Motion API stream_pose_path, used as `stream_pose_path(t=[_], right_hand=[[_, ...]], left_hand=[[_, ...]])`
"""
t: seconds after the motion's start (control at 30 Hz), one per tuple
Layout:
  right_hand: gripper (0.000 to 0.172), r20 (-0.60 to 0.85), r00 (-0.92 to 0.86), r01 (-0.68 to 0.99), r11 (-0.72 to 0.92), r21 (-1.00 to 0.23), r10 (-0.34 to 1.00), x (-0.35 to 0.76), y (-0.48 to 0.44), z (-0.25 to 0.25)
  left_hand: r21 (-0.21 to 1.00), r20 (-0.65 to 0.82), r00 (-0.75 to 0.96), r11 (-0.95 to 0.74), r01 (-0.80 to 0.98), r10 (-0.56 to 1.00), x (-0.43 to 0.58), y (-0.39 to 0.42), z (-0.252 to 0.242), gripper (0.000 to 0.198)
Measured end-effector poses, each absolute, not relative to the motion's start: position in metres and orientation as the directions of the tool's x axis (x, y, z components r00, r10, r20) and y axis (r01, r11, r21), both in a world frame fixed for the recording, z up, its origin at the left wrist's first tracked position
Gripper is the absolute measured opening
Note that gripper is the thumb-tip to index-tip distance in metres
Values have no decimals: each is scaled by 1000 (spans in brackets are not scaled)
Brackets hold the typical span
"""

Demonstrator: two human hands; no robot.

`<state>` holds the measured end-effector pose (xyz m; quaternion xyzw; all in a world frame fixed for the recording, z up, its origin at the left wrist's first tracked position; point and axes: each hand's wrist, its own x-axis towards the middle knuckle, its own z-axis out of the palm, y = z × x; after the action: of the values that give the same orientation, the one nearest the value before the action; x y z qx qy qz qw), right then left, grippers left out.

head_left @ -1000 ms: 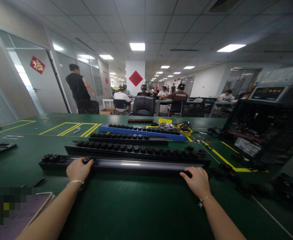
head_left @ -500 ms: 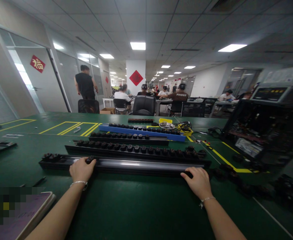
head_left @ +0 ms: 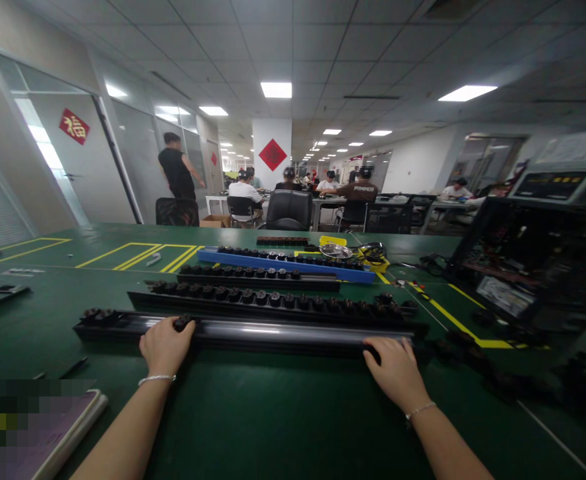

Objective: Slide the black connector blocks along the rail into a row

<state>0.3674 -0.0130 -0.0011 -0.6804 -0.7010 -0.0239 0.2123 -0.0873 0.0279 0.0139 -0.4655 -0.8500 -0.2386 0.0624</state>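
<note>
A long black rail (head_left: 283, 331) with a shiny channel lies across the green table in front of me. My left hand (head_left: 165, 347) rests on its near edge, fingers curled round a small black knob-like part (head_left: 183, 323) sitting in the channel. My right hand (head_left: 393, 369) grips the rail's near edge close to its right end. A few black parts (head_left: 100, 313) sit at the rail's left end.
Three more rails loaded with black parts lie behind, one on a blue base (head_left: 283, 259). Loose black parts (head_left: 477, 360) are scattered at right beside a dark machine (head_left: 533, 267). A tablet (head_left: 57, 433) lies at lower left. People sit and walk in the background.
My left hand has slid a little to the right along the rail with the small black part. The person in black in the background has walked to the right.
</note>
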Motion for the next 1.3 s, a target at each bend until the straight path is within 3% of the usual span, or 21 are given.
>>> stream_pose_path(t=[0.33,1.3], right_hand=[[33,400,-138,945,242,-221,906,340,-14,-4],[29,393,-125,947,227,-226,911,340,-11,-2]], left_hand=[[346,291,-562,462,817,775,-91,29,12,51],[370,289,-494,380,848,820,-78,30,11,46]])
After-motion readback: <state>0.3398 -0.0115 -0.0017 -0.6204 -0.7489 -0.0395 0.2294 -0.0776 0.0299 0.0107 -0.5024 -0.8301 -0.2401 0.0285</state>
